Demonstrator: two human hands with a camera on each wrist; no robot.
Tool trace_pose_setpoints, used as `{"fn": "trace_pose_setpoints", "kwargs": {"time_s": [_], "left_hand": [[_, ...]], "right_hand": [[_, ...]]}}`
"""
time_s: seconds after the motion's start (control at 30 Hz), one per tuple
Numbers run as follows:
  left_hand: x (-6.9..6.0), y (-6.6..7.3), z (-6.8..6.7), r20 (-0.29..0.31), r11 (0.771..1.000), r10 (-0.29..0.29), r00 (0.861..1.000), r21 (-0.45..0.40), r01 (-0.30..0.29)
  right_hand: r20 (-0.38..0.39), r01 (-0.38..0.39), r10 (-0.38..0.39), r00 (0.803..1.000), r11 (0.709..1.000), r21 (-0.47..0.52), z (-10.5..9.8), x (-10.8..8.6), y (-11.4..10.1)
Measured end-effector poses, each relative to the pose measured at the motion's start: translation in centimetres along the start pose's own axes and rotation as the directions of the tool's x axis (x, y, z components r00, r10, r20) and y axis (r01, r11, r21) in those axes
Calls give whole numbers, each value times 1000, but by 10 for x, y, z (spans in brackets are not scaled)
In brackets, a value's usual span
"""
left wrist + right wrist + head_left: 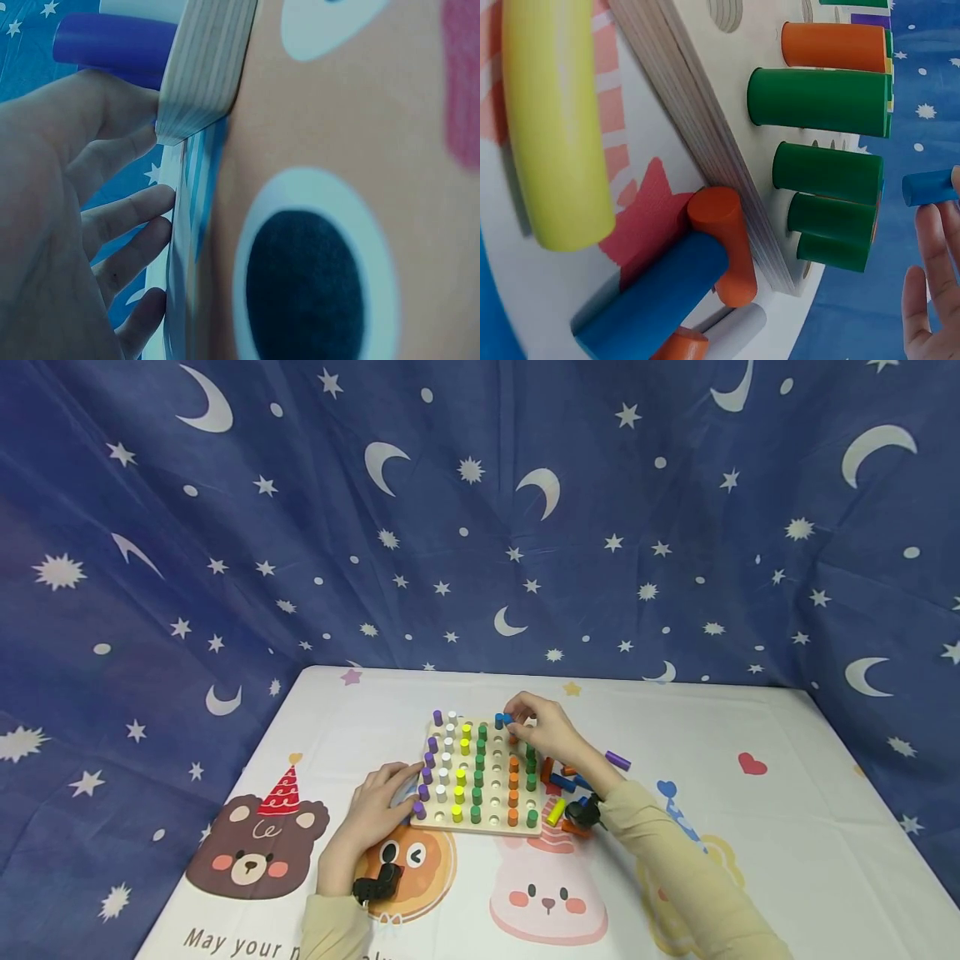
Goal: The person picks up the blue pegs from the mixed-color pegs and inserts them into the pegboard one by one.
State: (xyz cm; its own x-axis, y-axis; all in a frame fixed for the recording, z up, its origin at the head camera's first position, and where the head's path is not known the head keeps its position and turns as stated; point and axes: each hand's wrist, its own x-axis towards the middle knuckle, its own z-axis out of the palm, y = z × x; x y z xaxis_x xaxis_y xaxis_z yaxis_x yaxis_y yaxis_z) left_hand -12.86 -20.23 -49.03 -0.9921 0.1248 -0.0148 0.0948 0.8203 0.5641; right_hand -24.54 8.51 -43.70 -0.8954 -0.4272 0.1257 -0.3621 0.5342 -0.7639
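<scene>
A wooden pegboard holds columns of purple, white, yellow, green and orange pegs, with a blue peg standing in its far row. My right hand pinches another blue peg above the far edge, just right of the standing one; the right wrist view shows this held peg between the fingertips of my right hand. At the board's left side, my left hand rests with spread fingers. In the left wrist view, my left hand touches the board's edge beside a purple peg.
Loose pegs lie right of the board, among them a yellow peg, a purple peg, and several blue and orange ones. A printed white cloth covers the table, with a blue star-patterned curtain behind.
</scene>
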Motion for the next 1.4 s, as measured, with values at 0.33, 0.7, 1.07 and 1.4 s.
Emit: {"fn": "trace_pose_setpoints", "kwargs": {"time_s": [0.33,0.7,1.07,1.4], "left_hand": [[-1,0,0,-4,1000,-2,1000,-1,2],[0,1,1,-9,1000,-9,1000,1,9],[2,2,2,-6,1000,-8,1000,0,8],[0,1,0,-9,1000,-8,1000,-7,8]], "right_hand": [[26,-17,16,1000,1000,18,7,6,-1],[51,-53,52,997,998,16,13,10,4],[72,-62,62,995,998,-5,17,13,8],[76,-38,44,996,995,-88,21,16,10]]}}
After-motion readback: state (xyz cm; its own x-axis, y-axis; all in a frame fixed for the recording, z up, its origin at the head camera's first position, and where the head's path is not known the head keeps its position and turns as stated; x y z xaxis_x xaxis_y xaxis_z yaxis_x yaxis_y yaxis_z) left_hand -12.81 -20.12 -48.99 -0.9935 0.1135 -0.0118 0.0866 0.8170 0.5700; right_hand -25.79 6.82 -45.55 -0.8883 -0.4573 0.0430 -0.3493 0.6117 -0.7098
